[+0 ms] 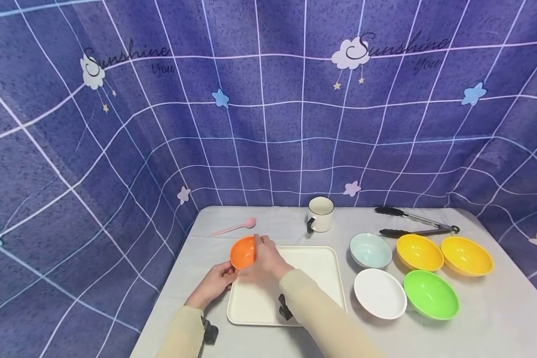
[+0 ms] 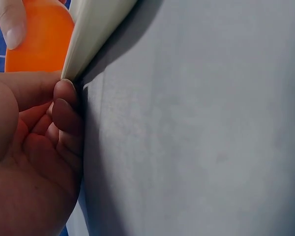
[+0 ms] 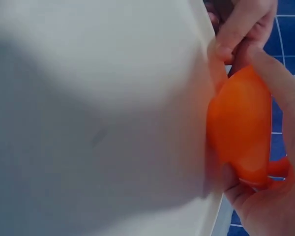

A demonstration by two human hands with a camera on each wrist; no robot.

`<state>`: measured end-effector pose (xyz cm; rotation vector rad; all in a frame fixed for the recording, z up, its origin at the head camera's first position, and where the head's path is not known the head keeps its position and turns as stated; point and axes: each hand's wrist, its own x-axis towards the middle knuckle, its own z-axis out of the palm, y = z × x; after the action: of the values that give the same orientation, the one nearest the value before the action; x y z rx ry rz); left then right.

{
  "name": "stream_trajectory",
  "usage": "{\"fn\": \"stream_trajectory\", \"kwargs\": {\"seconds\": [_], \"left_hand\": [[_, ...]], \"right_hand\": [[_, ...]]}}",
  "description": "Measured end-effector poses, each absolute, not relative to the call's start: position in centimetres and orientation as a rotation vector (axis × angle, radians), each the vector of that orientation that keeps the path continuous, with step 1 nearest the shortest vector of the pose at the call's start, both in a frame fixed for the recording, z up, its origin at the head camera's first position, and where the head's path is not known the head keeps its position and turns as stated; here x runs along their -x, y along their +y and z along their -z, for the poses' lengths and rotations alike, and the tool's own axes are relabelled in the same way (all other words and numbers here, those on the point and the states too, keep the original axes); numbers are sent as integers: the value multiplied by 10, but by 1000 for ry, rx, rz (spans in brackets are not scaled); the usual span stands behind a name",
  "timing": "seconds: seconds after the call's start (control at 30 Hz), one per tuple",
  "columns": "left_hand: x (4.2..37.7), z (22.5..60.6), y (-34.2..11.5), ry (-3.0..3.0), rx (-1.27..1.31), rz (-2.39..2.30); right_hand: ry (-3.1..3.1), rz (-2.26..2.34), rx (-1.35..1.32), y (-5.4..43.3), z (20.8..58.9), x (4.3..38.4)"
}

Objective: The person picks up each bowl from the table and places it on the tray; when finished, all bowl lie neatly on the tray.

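An orange bowl (image 1: 241,253) is at the far left corner of a cream rectangular tray (image 1: 261,306). My right hand (image 1: 268,259) grips this bowl from its right side. In the right wrist view, the thumb and fingers spread around the bowl (image 3: 243,125), its underside close over the tray's edge. My left hand (image 1: 216,282) is at the tray's left side, just below the bowl. Its thumb and curled fingers pinch the tray rim (image 2: 88,44), as the left wrist view shows.
A pink spoon (image 1: 236,227) lies behind the tray, with a white mug (image 1: 320,215) farther right. To the tray's right stand a pale blue bowl (image 1: 370,251), a white bowl (image 1: 380,293), a green bowl (image 1: 431,294) and two yellow bowls (image 1: 419,252). Black-tipped tongs (image 1: 422,219) lie behind them.
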<state>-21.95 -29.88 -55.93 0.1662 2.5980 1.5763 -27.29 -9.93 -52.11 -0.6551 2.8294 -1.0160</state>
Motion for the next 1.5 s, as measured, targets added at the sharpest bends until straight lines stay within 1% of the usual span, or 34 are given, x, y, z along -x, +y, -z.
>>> {"fn": "stream_trajectory", "kwargs": {"seconds": [0.2, 0.43, 0.6, 0.73, 0.83, 0.97, 1.17, 1.33, 1.5], "left_hand": [[221, 561, -295, 2604, -182, -1558], [223, 562, -296, 2623, -107, -1536], [222, 560, -297, 2613, -71, -1546], [224, 560, -296, 2604, -75, -1536], [224, 561, -296, 2601, -88, -1525], [223, 561, -295, 2593, -70, -1532], [223, 561, -296, 2572, -57, -1542], [223, 561, -296, 2593, -55, -1505], [222, 561, -296, 2611, -90, -1514]], "right_hand": [[2819, 1016, 745, -92, 521, 272], [2804, 974, 814, -81, 518, 271], [2856, 950, 1002, -60, 507, 267], [2851, 877, 1144, -27, 496, 261], [2860, 802, 1158, 1, 488, 257], [2889, 767, 1115, 37, 478, 255], [2984, 780, 1079, 97, 471, 264], [3068, 783, 984, 155, 466, 269], [3126, 755, 822, 214, 462, 272]]}}
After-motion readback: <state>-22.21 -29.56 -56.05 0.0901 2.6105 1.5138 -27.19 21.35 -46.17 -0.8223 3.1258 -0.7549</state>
